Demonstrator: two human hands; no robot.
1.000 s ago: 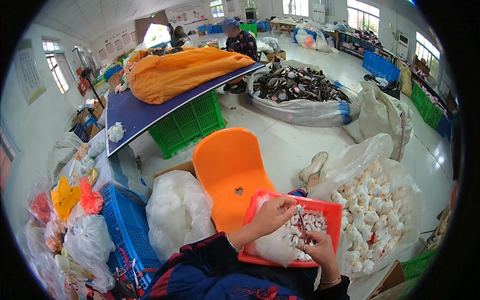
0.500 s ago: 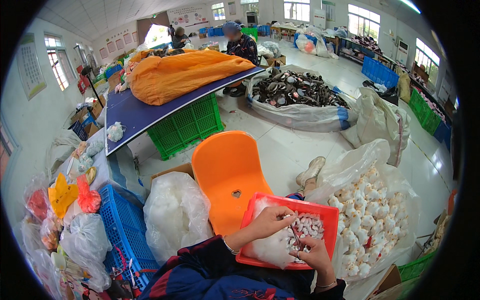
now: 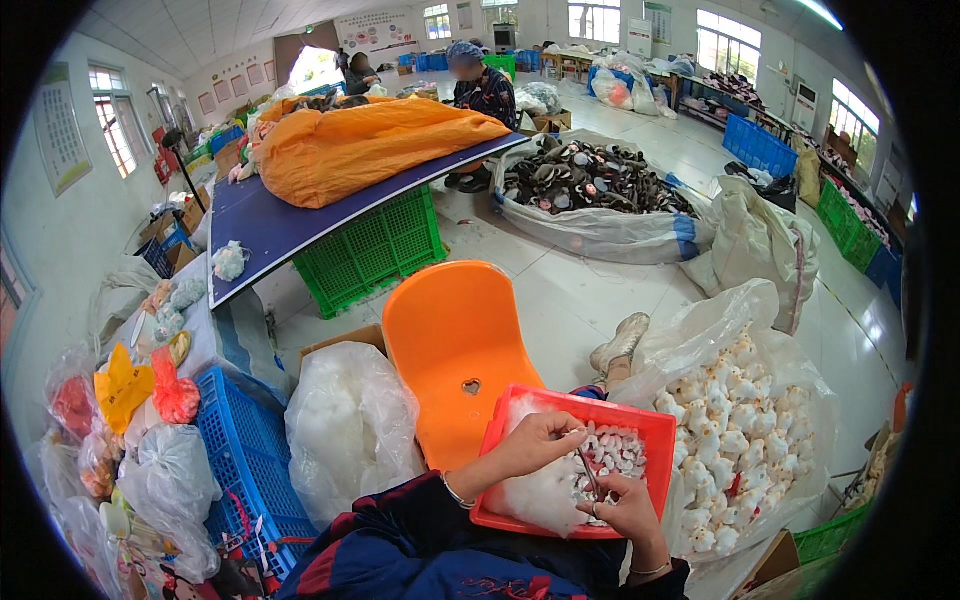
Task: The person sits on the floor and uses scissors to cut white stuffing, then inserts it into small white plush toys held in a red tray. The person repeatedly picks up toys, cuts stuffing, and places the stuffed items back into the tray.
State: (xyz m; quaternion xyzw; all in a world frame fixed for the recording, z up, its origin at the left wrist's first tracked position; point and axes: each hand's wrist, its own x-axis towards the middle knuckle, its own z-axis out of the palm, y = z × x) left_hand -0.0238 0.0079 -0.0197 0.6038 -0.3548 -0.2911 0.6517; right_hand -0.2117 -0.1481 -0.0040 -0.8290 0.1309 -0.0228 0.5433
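A red plastic tray (image 3: 660,455) rests at my lap. White fluffy stuffing (image 3: 535,498) fills its left part, and many small white fabric pieces (image 3: 622,445) lie in the right part. Over the tray, my left hand (image 3: 540,443) is closed in a pinch on what looks like a small white piece, mostly hidden by the fingers. My right hand (image 3: 625,508) is closed on a slim metal tool, seemingly forceps (image 3: 589,472), with its tip pointing up to the left fingertips. Whether the tip is inside the piece cannot be made out.
An orange chair (image 3: 460,340) stands just ahead, with a bag of stuffing (image 3: 350,430) beside it. Right of the tray is a clear bag of small white plush parts (image 3: 725,430). A blue crate (image 3: 245,460) is at left. Beyond, a person (image 3: 482,90) sits by a blue table (image 3: 245,240).
Both hands stay almost in place over the tray. The left fingers and the tool's tip shift very slightly; the view moves a little.
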